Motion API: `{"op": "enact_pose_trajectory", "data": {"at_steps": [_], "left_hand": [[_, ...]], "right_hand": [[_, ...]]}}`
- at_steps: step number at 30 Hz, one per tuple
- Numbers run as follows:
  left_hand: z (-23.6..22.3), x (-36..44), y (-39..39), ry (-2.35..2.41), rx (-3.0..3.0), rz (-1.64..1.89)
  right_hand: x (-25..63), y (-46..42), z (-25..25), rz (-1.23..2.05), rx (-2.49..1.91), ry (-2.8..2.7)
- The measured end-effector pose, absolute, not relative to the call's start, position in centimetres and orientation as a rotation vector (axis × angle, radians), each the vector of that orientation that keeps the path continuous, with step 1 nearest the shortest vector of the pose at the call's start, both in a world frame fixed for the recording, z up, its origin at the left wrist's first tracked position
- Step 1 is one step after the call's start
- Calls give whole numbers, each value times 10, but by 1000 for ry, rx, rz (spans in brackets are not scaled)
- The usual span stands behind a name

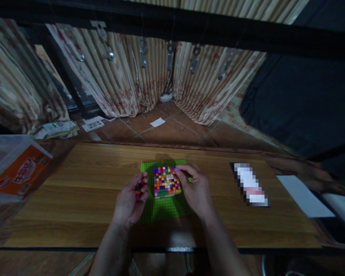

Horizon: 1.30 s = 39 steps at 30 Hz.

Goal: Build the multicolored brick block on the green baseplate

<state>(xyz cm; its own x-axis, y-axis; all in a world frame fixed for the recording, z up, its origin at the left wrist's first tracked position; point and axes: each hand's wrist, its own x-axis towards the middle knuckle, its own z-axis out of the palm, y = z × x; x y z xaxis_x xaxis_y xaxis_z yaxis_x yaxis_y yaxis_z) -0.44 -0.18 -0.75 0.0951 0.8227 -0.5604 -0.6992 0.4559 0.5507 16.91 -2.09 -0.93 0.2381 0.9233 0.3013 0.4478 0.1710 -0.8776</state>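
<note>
Head view: a clear box (10, 143) shows an orange label (5, 184), its characters blurred, while left fingers (144, 187) cup small bricks (137, 192) and right fingers (186, 168) pinch a purple brick (177, 169).

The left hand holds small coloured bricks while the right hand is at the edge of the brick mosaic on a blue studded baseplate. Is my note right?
One slip: the studded baseplate is green, not blue, as the head view shows. The left hand holding small coloured bricks and the right hand at the edge of the brick mosaic stand.
</note>
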Motion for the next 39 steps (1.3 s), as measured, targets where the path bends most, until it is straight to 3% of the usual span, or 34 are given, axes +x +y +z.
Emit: {"op": "enact_pose_trajectory", "data": {"at_steps": [39], "left_hand": [[-12, -1, -2, 942, 183, 1143]], "right_hand": [[170, -18, -20, 418, -1463, -1542]]}}
